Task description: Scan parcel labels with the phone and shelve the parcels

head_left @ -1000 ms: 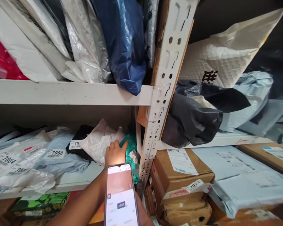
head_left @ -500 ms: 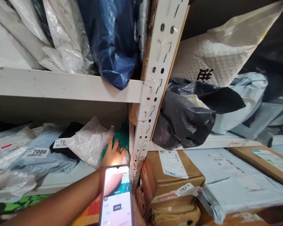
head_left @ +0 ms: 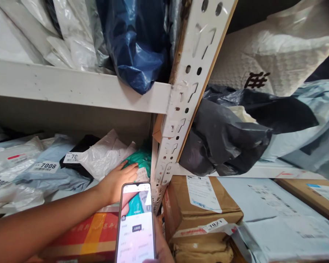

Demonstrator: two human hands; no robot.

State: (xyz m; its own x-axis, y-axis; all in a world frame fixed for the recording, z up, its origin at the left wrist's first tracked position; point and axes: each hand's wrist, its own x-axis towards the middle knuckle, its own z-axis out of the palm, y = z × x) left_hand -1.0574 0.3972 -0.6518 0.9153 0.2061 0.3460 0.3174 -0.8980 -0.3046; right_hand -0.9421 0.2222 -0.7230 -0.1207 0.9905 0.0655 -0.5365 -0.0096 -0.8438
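Observation:
My right hand (head_left: pixel 163 243) is wrapped round a smartphone (head_left: pixel 136 233) held upright at the bottom centre, its lit screen showing a camera picture of the green parcel above lines of text. Just past the phone, my left hand (head_left: pixel 115 184) lies with fingers stretched out on a green plastic mailing bag (head_left: pixel 139 157). That bag sits at the right end of the lower left shelf and carries a white label (head_left: pixel 141 174) beside my fingertips. A crumpled white plastic bag (head_left: pixel 102 155) rests against it on the left.
A white perforated shelf post (head_left: pixel 178 120) divides the left bay from the right. Farther left lie a pale blue bag (head_left: pixel 71 180) tagged 7008 and a black bag (head_left: pixel 84 146). A carton (head_left: pixel 178 204) tagged 7021, a dark grey bag (head_left: pixel 222 135) and a red box (head_left: pixel 79 233) are nearby.
My left hand has shifted left and flattened on the green bag, uncovering more of it and its label. The phone's picture now shows the bag more fully. The view has moved slightly.

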